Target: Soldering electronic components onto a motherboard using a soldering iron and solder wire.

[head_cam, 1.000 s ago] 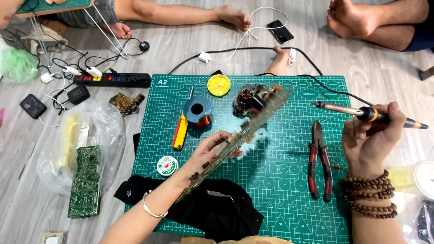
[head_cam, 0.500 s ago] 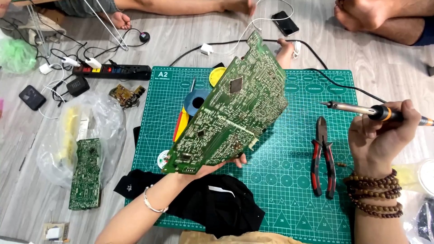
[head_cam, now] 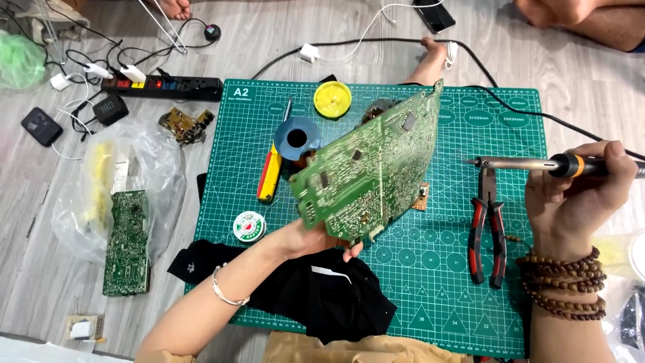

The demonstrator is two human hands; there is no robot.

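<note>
My left hand (head_cam: 306, 238) grips the lower edge of a large green circuit board (head_cam: 373, 168) and holds it tilted above the green cutting mat (head_cam: 463, 282), solder side toward me. My right hand (head_cam: 578, 195) holds a soldering iron (head_cam: 537, 163) with an orange and black handle, its metal tip pointing left and ending a little right of the board. Wooden bead bracelets circle my right wrist. Red-handled pliers (head_cam: 487, 232) lie on the mat just below the iron.
On the mat sit a solder spool (head_cam: 297, 138), a yellow round tin (head_cam: 332, 99), a small flux tin (head_cam: 249, 226) and a red-yellow tool (head_cam: 269, 173). A black cloth (head_cam: 322, 289) lies at the near edge. Left are a second circuit board (head_cam: 126, 242), plastic bag (head_cam: 144, 168) and power strip (head_cam: 161, 85). Other people's feet are at the top.
My left hand lifted the board off the mat and turned its flat face toward me, then lowered it slightly to the right. The soldering iron stayed almost still.
</note>
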